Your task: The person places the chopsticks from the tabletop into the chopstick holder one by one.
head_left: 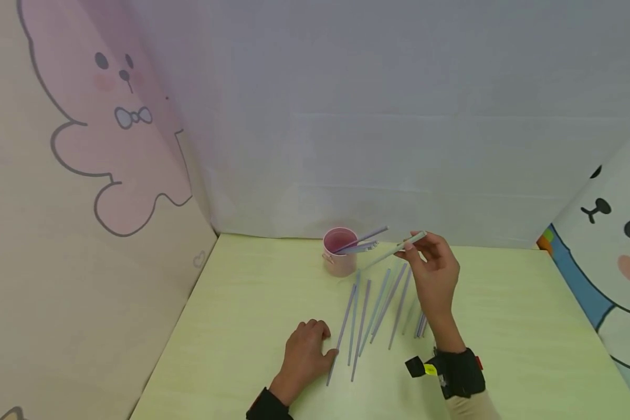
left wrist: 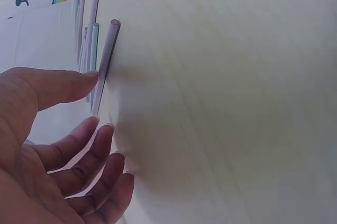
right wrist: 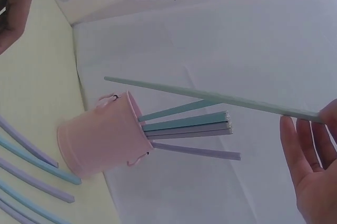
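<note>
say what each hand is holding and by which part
The right hand pinches a pale green stick near its end farther from the pink bucket. The left hand appears to hold nothing.

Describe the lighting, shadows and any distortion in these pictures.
Head: dim light, the backdrop greyish with a mauve cast toward upper left; left wrist: soft shadow on the table beside the left hand; right wrist: the lower-left straws look bowed, though straight in the head view, probably lens distortion.
</note>
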Motion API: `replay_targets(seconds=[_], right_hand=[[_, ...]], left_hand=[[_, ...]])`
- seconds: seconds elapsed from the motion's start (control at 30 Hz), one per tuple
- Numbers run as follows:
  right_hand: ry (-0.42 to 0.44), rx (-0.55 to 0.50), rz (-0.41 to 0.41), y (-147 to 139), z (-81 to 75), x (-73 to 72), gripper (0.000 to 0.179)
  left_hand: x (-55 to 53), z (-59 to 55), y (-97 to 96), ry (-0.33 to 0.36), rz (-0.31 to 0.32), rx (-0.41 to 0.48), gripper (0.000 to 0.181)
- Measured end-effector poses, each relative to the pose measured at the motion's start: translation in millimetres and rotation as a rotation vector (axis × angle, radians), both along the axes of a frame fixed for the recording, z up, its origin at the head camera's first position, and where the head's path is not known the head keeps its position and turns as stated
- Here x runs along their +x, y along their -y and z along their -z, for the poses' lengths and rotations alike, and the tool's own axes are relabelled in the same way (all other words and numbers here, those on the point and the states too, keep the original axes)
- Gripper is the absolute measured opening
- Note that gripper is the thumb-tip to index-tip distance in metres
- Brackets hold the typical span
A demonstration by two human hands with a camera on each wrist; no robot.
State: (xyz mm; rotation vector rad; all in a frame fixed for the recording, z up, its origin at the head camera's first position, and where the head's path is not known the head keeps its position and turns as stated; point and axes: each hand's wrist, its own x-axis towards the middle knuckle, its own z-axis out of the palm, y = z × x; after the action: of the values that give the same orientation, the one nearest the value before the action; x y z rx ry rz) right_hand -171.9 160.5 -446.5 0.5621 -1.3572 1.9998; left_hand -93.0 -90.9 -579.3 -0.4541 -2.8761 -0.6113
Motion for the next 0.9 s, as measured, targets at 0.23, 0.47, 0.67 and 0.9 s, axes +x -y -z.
replay_targets(seconds=[0.23,0.47,0.67,0.9], right_hand=[[-0.066,-0.042,0.025,0.5,-16.4,-5.1,0.026],[-0.115,-0.115,0.067,1.7,-34.7,-11.9,0.025],[-0.161,-0.120,0.104,-0.2,-44.3,-20.8,0.025],[-0.161,-0.101,0.119,-1.2,-41.7,-27.6,0.025]], left_hand=[[-1.6,2.4,-1.1,0.007,-0.002,-0.013,0.034],[-6.7,6.2,2.0,0.032,-0.044,0.020,0.019],[-12.0,3.5,12.8,0.047,-0.111,0.052,0.014],[-18.4,-2.2,23.0,0.025,-0.101,0.056,0.013]])
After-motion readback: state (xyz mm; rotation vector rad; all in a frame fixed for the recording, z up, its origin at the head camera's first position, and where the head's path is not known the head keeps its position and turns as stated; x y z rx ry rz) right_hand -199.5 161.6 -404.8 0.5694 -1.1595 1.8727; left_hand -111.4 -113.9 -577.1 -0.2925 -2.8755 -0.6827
